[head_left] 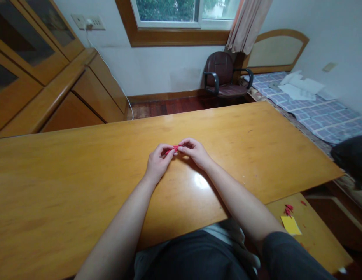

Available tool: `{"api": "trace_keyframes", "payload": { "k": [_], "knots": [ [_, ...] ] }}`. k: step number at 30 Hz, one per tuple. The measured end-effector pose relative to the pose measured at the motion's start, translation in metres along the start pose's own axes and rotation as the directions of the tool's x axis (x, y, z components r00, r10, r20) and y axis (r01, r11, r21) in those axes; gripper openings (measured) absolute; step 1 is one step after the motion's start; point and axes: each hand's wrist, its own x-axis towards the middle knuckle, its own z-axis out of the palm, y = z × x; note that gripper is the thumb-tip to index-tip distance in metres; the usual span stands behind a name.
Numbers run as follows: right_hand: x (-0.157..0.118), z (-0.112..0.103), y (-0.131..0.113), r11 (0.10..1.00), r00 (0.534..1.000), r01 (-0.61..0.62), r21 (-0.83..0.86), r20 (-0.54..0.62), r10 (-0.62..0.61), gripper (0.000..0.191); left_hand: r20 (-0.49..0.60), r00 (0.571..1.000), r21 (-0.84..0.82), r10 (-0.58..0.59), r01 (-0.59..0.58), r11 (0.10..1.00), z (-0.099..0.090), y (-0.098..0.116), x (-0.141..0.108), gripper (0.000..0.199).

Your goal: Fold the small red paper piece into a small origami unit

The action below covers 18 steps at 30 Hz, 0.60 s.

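Note:
A small red piece of folded paper (175,148) is pinched between my two hands, just above the middle of the wooden table (90,186). My left hand (157,161) has its thumb and fingers closed on the paper's left end. On the other end, my right hand (196,152) grips it with thumb and fingertips. The fingers cover much of the paper, so its full shape is hidden. Both hands are close together, nearly touching at the fingertips.
A lower wooden surface (317,241) at the right holds a yellow paper square (291,225) and several red folded pieces (288,210). Beyond the table stand a brown armchair (221,74), a bed (315,112) with white sheets, and a wooden cabinet (72,101).

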Motion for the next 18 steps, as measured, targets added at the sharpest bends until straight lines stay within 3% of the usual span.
{"api": "trace_keyframes", "payload": {
  "k": [18],
  "knots": [
    [-0.0004,0.0007,0.0003,1.000,1.000,-0.012,0.019,0.009,0.012,0.030,-0.003,0.997,-0.102,-0.081,0.080,0.992,0.0030,0.0012,0.0007,0.028]
  ]
}}
